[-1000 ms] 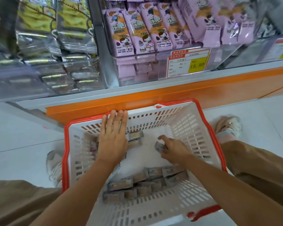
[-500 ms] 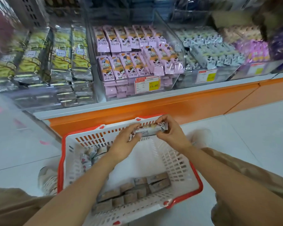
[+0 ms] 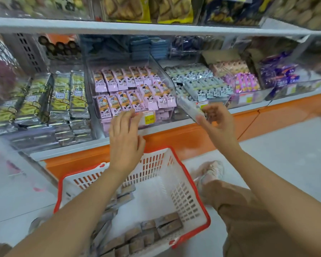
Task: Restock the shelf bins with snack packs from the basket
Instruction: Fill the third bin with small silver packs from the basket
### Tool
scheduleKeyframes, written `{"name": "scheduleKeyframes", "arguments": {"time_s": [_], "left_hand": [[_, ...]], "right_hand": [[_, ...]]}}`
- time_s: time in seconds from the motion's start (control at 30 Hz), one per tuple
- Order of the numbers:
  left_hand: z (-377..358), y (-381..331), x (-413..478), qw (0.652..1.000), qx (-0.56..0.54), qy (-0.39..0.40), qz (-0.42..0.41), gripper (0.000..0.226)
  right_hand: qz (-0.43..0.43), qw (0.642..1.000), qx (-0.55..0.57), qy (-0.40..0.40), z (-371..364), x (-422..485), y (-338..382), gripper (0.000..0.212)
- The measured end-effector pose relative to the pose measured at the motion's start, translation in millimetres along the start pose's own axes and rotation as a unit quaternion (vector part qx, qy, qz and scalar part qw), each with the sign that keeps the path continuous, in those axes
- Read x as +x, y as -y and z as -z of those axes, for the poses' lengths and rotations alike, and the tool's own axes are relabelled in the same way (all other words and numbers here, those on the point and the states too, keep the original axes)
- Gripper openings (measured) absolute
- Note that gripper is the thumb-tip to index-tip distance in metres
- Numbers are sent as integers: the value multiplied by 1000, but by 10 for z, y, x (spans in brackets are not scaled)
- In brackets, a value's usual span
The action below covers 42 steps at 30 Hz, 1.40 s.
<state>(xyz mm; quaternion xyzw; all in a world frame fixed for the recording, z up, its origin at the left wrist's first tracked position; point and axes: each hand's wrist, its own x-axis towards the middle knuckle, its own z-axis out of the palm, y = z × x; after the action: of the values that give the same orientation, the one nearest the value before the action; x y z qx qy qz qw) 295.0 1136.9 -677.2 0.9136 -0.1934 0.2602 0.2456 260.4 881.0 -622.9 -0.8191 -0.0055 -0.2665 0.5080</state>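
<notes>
A white basket [image 3: 185,193] with a red rim sits on the floor below me, with several snack packs [image 3: 156,230] lying in its near end. My right hand [image 3: 218,125] is raised in front of the shelf and grips a pale snack pack [image 3: 190,109], tilted toward the clear bin of white packs [image 3: 202,84]. My left hand [image 3: 125,140] hovers with fingers spread and nothing in it, just in front of the clear bin of pink packs [image 3: 130,89].
Green and silver packs [image 3: 44,101] fill the bin at the left. Pink and purple packs [image 3: 246,80] lie in bins to the right. An upper shelf [image 3: 156,27] carries yellow bags. An orange base [image 3: 193,134] runs under the bins. My knees flank the basket.
Both hands rose from the basket toward the shelf. The left hand let go of the pack, and the right hand carried it up toward the white packs' bin. The view tilted upward.
</notes>
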Motion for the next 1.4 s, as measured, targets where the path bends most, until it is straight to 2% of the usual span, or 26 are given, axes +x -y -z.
{"name": "scheduleKeyframes", "arguments": {"time_s": [0.07, 0.17, 0.3, 0.47, 0.6, 0.73, 0.8, 0.93, 1.07, 1.23, 1.4], "left_hand": [[-30, 63, 41, 996, 78, 46, 7, 73], [-84, 126, 34, 987, 134, 87, 7, 88], [-116, 166, 42, 984, 160, 78, -10, 93], [-135, 199, 45, 986, 152, 64, -35, 94], [-131, 242, 0, 990, 127, 39, -47, 88], [-167, 364, -305, 990, 121, 38, -66, 72], [-206, 457, -494, 989, 115, 54, -73, 72], [-329, 749, -828, 972, 146, 174, -56, 80], [-472, 984, -1025, 952, 186, 243, -4, 90], [-691, 1214, -1182, 940, 211, 268, 25, 103], [-906, 1358, -1335, 943, 212, 255, 23, 92]], "right_hand": [[0, 998, -37, -42, 25, 235, -23, 20], [-2, 992, -110, -60, -74, 556, -170, 19], [11, 975, -220, -40, -314, 861, -325, 19], [14, 960, -276, -43, -485, 1051, -452, 22], [18, 962, -270, -44, -496, 1022, -438, 28], [96, 974, -200, -51, -533, 615, -312, 21], [120, 981, -152, -9, -638, 279, -275, 14], [89, 969, -158, 169, -1024, -390, -578, 14], [12, 918, -164, 360, -1321, -981, -1045, 20], [-71, 790, -258, 552, -1508, -1531, -1621, 34], [-120, 673, -331, 651, -1587, -1892, -2015, 42]]}}
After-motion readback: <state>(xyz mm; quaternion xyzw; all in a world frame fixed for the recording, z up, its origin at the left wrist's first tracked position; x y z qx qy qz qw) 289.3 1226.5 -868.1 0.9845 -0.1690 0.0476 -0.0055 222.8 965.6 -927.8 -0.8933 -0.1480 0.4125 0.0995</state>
